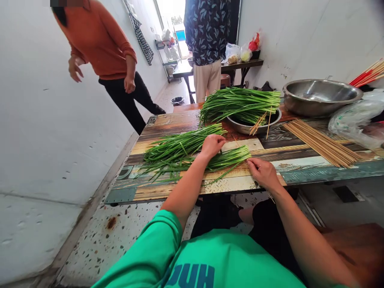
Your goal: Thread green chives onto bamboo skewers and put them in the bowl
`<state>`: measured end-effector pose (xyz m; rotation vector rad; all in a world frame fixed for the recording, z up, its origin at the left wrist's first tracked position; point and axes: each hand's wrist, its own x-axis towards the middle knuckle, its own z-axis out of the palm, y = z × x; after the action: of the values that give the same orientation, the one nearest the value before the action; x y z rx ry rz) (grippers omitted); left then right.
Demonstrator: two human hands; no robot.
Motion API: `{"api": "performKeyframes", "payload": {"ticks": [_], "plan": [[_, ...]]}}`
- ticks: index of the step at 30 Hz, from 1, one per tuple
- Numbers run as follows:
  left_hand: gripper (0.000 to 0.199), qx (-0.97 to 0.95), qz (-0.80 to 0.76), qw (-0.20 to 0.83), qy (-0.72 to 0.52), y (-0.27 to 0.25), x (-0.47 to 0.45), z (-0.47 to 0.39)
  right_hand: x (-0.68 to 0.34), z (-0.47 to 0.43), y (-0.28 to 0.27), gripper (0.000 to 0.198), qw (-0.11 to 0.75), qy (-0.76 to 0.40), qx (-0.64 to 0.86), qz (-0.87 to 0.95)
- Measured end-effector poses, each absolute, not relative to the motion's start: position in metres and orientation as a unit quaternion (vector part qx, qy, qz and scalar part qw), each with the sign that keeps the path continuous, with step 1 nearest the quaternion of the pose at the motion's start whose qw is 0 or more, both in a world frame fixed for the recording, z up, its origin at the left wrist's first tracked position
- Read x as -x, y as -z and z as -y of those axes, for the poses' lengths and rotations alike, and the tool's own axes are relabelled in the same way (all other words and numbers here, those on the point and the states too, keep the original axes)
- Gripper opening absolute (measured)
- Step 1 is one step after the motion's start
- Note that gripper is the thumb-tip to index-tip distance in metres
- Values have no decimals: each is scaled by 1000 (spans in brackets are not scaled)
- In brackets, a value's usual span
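By the right hand (264, 173), thumb and fingers pressed together, a thin bamboo skewer (235, 140) is pinched at the pale cut ends of the front bundle of garlic chives (231, 157); whether the stems are pierced or only crossed by it cannot be told. The left hand (213, 146) is held over the gap between this bundle and a 2nd bundle (183, 144), its fingers curled; whether anything is pinched there cannot be told. Both bundles are laid on the bench (318, 176), the front one nearer the near edge, with the leafy tips pointed toward the left end.

Behind them, toward the far edge, a larger bunch (237, 102) is heaped on a steel bowl (244, 128), with a few loose skewers (259, 125) leaned at its rim. To the right, a pile of skewers (322, 144) is spread slantwise toward the near edge. A wide steel basin (318, 106) is set at the far edge, with a clear plastic bag (349, 124) beside it. Beyond the bench, 2 people are seen: 1 in an orange top (99, 40), 1 in a leaf-patterned shirt (207, 32).
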<state>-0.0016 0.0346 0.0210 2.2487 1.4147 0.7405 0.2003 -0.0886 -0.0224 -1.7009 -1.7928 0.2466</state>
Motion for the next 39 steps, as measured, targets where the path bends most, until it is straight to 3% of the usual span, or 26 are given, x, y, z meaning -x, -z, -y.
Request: {"api": "performKeyframes", "payload": {"ticks": [5,9,17,21,25,30,39], "plan": [[28,-770,-605,111,-167,-12,-5,-36,-200,88,25,35,329,-84,647,683],[22,-774,-602,112,-162,-10,-9,-35,-200,89,24,34,330,-90,646,682],[19,-792,-499,182,-301,-7,-13,-34,-199,90,21,33,336,-89,641,684],[17,-788,-474,232,-317,-1,-17,-35,-200,90,21,34,332,-93,645,682],[32,-772,-464,282,-332,3,-18,-35,-200,90,22,34,332,-99,641,684],[21,-751,-472,316,-336,1,-18,-35,-200,90,22,34,336,-102,637,686],[22,-674,-519,365,-378,4,-20,-38,-201,89,21,33,343,-100,634,686]]}}
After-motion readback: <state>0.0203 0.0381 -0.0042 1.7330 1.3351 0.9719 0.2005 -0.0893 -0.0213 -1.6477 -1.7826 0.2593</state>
